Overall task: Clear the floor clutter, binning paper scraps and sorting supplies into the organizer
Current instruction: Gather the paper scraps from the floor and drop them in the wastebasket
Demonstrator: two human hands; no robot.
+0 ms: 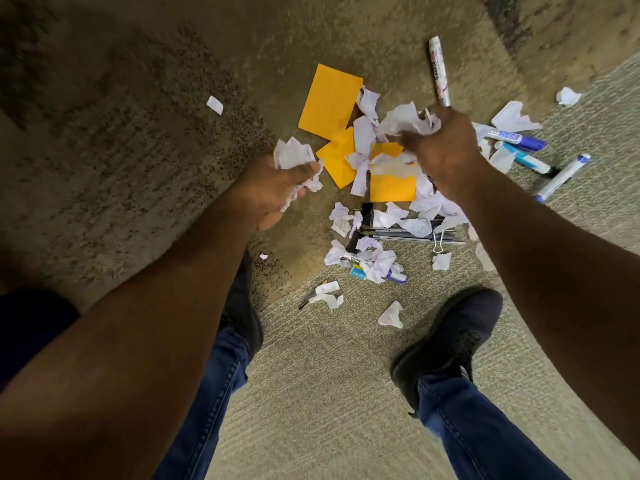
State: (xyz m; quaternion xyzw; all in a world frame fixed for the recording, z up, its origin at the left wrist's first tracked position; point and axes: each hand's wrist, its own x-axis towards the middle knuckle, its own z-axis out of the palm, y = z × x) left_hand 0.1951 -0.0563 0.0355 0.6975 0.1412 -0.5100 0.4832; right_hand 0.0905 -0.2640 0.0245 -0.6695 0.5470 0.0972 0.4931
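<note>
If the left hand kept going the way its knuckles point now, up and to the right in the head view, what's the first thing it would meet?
Probably the small yellow sheet, just beyond the left hand, which is shut on white paper scraps. Depth is unclear from above, so the hand might pass over it.

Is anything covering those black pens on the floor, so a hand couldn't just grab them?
Yes. Torn white paper scraps lie over the middle of the black pens. A binder clip lies at their right end. Both hands are already full of scraps.
</note>
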